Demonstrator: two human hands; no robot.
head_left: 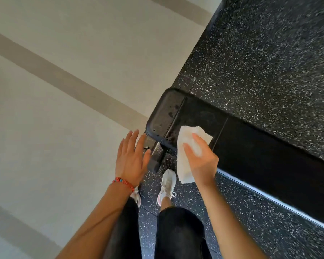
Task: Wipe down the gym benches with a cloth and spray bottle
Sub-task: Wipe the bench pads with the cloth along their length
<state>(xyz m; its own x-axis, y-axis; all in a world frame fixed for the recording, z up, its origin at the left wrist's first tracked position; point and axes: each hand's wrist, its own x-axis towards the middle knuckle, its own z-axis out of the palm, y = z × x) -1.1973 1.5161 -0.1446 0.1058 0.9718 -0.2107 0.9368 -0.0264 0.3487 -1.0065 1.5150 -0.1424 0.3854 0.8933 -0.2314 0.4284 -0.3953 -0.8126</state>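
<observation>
Head view, left to right: the left hand point(131, 157) hangs open and empty, fingers spread, beside the near end of the bench point(198, 116). That end pad carries spray droplets. The right hand point(200, 159) pinches a white cloth point(189, 146) over the near edge of the pad. No spray bottle shows. Best to flatten the cloth and sweep across the wet patch toward the end in overlapping passes.

1 bench point(251, 146), 1 cloth point(187, 146), 2 hands point(131, 157) point(202, 159), 2 shoes point(167, 184) point(137, 196)
</observation>
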